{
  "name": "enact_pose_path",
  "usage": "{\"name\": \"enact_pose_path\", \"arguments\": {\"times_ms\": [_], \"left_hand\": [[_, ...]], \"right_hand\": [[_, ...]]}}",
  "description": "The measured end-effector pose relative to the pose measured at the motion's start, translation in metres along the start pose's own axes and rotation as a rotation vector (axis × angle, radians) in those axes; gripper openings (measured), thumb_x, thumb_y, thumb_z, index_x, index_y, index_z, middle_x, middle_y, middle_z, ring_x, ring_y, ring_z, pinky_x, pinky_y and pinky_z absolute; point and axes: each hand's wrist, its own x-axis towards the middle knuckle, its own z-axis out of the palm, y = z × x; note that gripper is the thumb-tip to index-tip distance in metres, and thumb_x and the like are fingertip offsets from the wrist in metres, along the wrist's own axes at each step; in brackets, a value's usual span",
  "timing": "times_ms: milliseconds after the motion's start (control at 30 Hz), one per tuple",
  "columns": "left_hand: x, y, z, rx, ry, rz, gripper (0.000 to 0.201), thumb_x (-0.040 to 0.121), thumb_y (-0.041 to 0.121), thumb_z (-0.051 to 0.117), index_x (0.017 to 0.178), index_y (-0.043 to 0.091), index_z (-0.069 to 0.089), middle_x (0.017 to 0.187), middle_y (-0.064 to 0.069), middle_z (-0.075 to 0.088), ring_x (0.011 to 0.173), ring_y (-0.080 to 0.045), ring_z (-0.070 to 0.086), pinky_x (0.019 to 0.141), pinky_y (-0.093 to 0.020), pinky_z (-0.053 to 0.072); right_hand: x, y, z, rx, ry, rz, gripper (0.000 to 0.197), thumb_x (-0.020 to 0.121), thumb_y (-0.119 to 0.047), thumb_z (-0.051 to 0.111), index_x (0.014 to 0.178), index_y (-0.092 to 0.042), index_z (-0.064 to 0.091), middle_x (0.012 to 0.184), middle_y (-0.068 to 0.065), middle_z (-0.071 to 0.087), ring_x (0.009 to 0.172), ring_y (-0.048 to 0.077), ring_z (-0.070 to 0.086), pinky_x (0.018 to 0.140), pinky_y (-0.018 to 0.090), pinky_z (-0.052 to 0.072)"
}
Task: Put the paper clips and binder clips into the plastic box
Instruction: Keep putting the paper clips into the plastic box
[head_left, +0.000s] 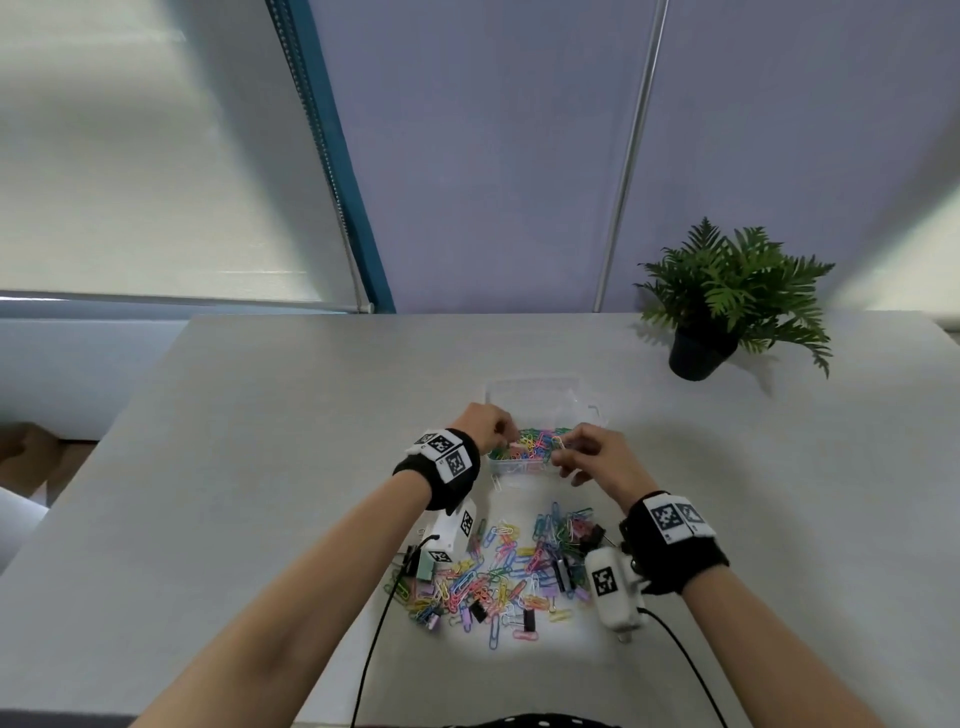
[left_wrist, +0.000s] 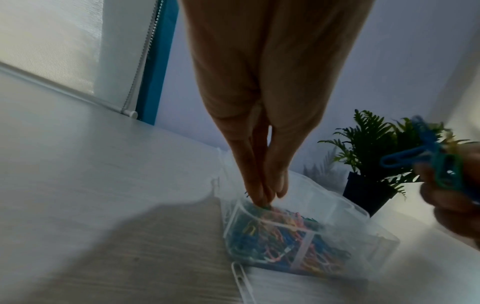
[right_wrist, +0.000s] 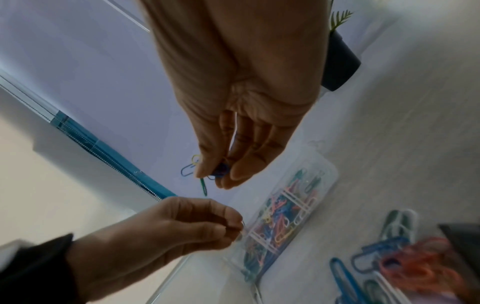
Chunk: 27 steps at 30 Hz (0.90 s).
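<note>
Starting at the left, our left hand (head_left: 485, 422) hangs over the left end of the plastic box (head_left: 524, 464), its fingers (left_wrist: 262, 185) drawn together into a point that dips to the heap of clips inside; a thin bit of wire seems to show at the fingertips in the right wrist view, but we cannot tell for certain that they pinch anything. We judge the hand is there to let a clip fall straight in rather than toss it. The box sits in the middle of the bench (head_left: 260, 441), just beyond the loose pile, so each trip from pile to box is short; its clear lid lies open behind it, away from us, out of the hands' way. To the right, our right hand (head_left: 592, 457) hovers over the box's right end, thumb and fingers clamped on a small bunch of paper clips (right_wrist: 205, 174), blue, green and yellow, held above the opening ready to drop. Nearer us, the remaining paper clips and binder clips (head_left: 514, 571) lie spread on the bench, so much of the task is left. A potted plant (head_left: 727, 296) stands far right. The wrist bands carry black-and-white square markers; we can read no words or brands anywhere.
</note>
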Motion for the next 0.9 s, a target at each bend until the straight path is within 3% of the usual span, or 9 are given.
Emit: {"name": "enact_pose_path", "arguments": {"times_ms": [100,267,333,467,533,633,733,833,900], "left_hand": [[-0.009,-0.003,-0.005,0.022,-0.004,0.078,0.031,0.086,-0.005,0.052,0.113,0.004,0.063,0.116,-0.013,0.066,0.110,-0.024,0.060,0.095,-0.025,0.041],[-0.034,-0.015,-0.015,-0.025,0.080,0.153,0.031,0.090,-0.003,0.047,0.117,0.004,0.061,0.118,-0.012,0.066,0.109,-0.022,0.061,0.095,-0.022,0.041],[-0.046,-0.022,-0.014,-0.030,0.044,0.148,0.031,0.091,-0.003,0.046,0.117,0.004,0.061,0.116,-0.011,0.067,0.107,-0.021,0.062,0.096,-0.021,0.043],[-0.067,-0.039,-0.009,-0.042,0.023,0.135,0.030,0.089,-0.005,0.046,0.112,0.004,0.063,0.111,-0.010,0.069,0.101,-0.021,0.065,0.083,-0.008,0.039],[-0.078,-0.047,-0.006,-0.053,0.026,0.118,0.030,0.088,-0.007,0.045,0.110,0.003,0.064,0.108,-0.011,0.069,0.096,-0.019,0.065,0.076,0.000,0.039],[-0.090,-0.057,0.001,-0.027,0.025,0.104,0.032,0.087,-0.010,0.041,0.106,0.002,0.065,0.105,-0.011,0.070,0.090,-0.017,0.066,0.066,0.007,0.036],[-0.101,-0.059,0.011,-0.002,-0.019,0.094,0.030,0.086,-0.009,0.042,0.102,0.002,0.066,0.104,-0.011,0.069,0.092,-0.021,0.066,0.067,0.005,0.037],[-0.105,-0.048,0.026,0.119,-0.060,0.074,0.022,0.089,0.011,0.054,0.110,0.004,0.060,0.114,-0.011,0.063,0.101,-0.023,0.060,0.082,-0.015,0.040],[-0.105,-0.036,0.039,0.176,-0.099,0.004,0.039,0.086,0.023,0.060,0.120,0.005,0.050,0.123,-0.010,0.054,0.110,-0.024,0.053,0.094,-0.027,0.041]], "right_hand": [[0.011,-0.006,-0.001,-0.049,0.009,-0.034,0.023,0.074,0.002,0.070,0.069,-0.015,0.056,0.057,0.004,0.064,0.044,0.008,0.058,0.040,0.018,0.044],[0.038,-0.011,-0.002,-0.261,0.054,-0.108,0.019,0.074,0.000,0.071,0.072,-0.014,0.058,0.063,0.013,0.062,0.042,-0.002,0.056,0.039,0.014,0.043],[0.048,-0.011,-0.001,-0.405,0.076,-0.138,0.012,0.074,-0.001,0.071,0.078,-0.009,0.063,0.069,0.013,0.064,0.052,0.004,0.060,0.048,0.015,0.046],[0.051,-0.005,0.003,-0.728,-0.043,-0.152,0.014,0.077,-0.001,0.065,0.091,-0.002,0.066,0.090,0.015,0.069,0.086,0.027,0.063,0.080,0.033,0.051],[0.043,-0.004,0.007,-0.846,-0.084,-0.192,0.015,0.080,-0.002,0.059,0.094,-0.005,0.065,0.095,0.014,0.068,0.091,0.027,0.062,0.084,0.037,0.050],[0.023,-0.005,0.018,-0.912,-0.179,-0.318,0.013,0.083,-0.006,0.058,0.094,-0.009,0.063,0.098,0.009,0.065,0.094,0.024,0.058,0.084,0.034,0.048],[-0.004,0.001,0.036,-0.967,-0.390,-0.289,0.018,0.086,-0.014,0.059,0.104,-0.012,0.061,0.110,0.004,0.062,0.099,0.018,0.058,0.091,0.034,0.049],[-0.023,0.014,0.054,-1.074,-0.512,-0.206,0.038,0.083,-0.019,0.064,0.118,-0.014,0.052,0.123,0.004,0.052,0.112,0.019,0.050,0.095,0.036,0.045],[-0.029,0.020,0.064,-1.142,-0.537,-0.219,0.054,0.079,-0.021,0.067,0.126,-0.012,0.044,0.127,0.006,0.045,0.117,0.020,0.043,0.094,0.037,0.045]]}}
